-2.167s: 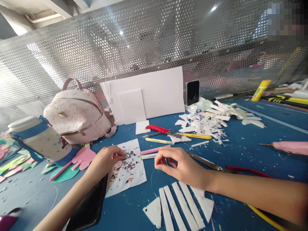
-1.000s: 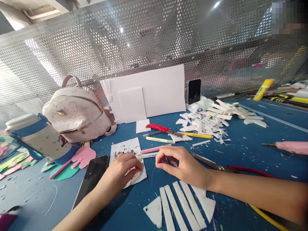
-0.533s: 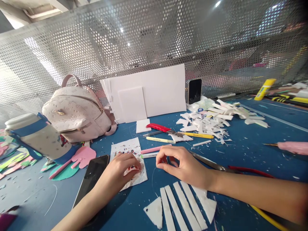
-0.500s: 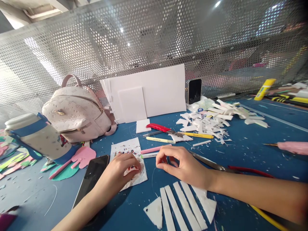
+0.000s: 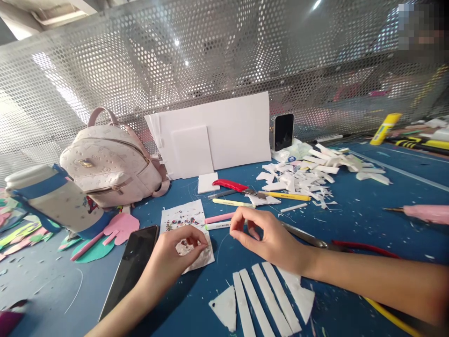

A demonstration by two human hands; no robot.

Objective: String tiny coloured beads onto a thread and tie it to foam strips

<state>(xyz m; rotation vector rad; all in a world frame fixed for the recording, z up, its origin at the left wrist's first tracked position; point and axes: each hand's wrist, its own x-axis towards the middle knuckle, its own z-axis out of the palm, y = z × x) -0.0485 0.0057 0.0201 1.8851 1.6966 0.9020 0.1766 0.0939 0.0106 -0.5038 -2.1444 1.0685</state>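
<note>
My left hand [image 5: 175, 245] hovers over the lower part of a white paper sheet [image 5: 194, 210] strewn with tiny multicoloured beads [image 5: 186, 222]. Its thumb and forefinger are pinched together; whatever is between them is too small to make out. To its right, my right hand [image 5: 268, 238] pinches the end of a thin clear thread [image 5: 218, 248], which curves down over the blue table. Under that wrist lie pliers [image 5: 308, 238], partly hidden. A pink pen [image 5: 219, 217] and a white pen [image 5: 217, 225] rest just beyond the fingers.
White foam strips [image 5: 257, 302] lie in front of me. A black phone [image 5: 131, 262] is beside my left forearm. Behind are a tumbler [image 5: 52, 196], a backpack [image 5: 108, 164], a red-handled cutter [image 5: 231, 185], foam scraps [image 5: 298, 178] and a white board [image 5: 242, 131].
My left hand has lifted slightly off the paper, its fingertips now pinched and nearer my right hand. My right hand has shifted a little, still pinching the thread.
</note>
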